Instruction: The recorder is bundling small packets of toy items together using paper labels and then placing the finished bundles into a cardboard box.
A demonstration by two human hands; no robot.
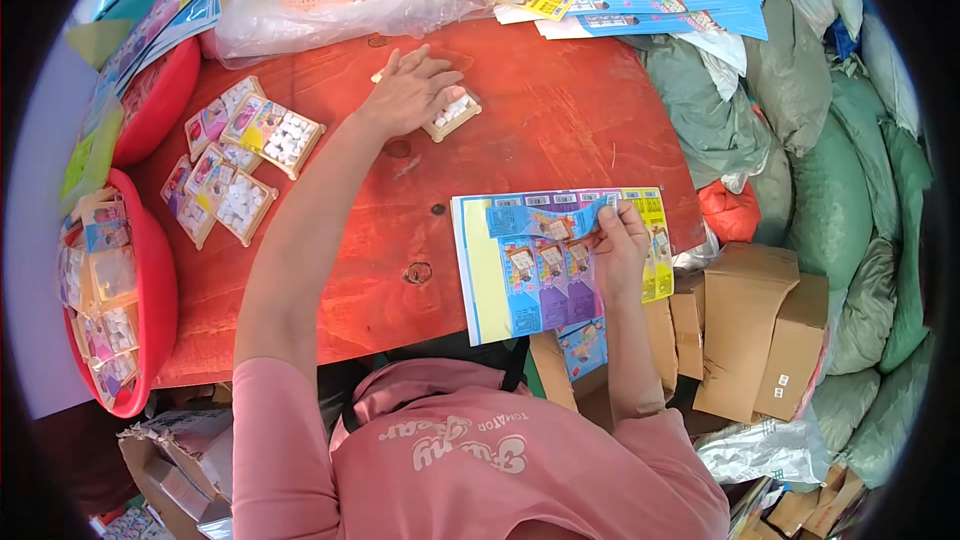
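10 o'clk packs (pixel 240 202) look done; L hand (pixel 412 93) splayed over 11 o'clk tray (pixel 456 117), grip unclear; R hand (pixel 622 240) pinches label (pixel 540 223); sheet (pixel 552 288) has more.

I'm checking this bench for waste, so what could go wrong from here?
The curled blue strip in the right hand could crease. The printed sheets overhang the near edge of the red table, so they might slip off. A knock from the left hand could shift the small tray beneath it.
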